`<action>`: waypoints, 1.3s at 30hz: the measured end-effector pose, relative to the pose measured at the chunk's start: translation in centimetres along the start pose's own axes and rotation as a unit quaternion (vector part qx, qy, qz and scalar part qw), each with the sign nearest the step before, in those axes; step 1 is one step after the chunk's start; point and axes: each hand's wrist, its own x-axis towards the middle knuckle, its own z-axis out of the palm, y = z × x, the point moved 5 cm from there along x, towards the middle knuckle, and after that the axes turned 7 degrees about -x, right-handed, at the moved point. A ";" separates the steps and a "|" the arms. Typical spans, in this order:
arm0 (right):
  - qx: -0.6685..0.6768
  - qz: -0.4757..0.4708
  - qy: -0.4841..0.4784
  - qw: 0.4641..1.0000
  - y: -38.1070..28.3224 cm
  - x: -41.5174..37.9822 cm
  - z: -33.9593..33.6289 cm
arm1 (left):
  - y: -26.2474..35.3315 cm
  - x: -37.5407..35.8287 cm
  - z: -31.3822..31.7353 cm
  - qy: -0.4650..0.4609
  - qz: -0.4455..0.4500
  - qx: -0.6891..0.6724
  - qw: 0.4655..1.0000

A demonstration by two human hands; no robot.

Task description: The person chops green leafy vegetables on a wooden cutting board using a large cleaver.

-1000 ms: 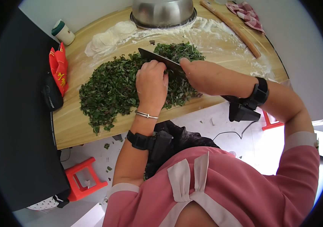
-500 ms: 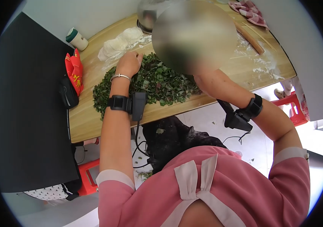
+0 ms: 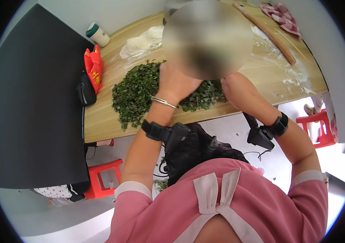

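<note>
A broad heap of chopped leafy greens lies on the wooden table along its front edge. My left hand, with a silver bangle at the wrist, rests over the middle of the heap. Its fingers run into a round blurred patch, so their pose is hidden. At the right end of the greens is my right hand, its fingers curled closed. Whatever it grips is lost behind the same blur. Both wrists carry black strapped devices.
Floury white dough lies behind the greens. A rolling pin and a checked cloth are at the right. A green-lidded bottle, red packet and black pouch line the left side. Red stools stand below.
My left hand has moved right across the greens, from their left part to near my right hand. The view has shifted a little, and my right hand stays at the heap's right end.
</note>
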 end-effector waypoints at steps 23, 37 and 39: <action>0.007 -0.027 0.049 0.998 0.4 -1.2 0.6 | -1.3 -1.8 0.3 0.145 0.041 -0.190 0.970; -0.102 -0.137 -0.071 0.983 -3.3 1.0 -2.7 | -0.1 -3.2 0.6 0.196 0.048 -0.117 0.972; -0.115 -0.152 -0.103 0.976 -3.7 1.6 -2.6 | -0.3 -3.3 0.6 0.192 0.039 -0.113 0.974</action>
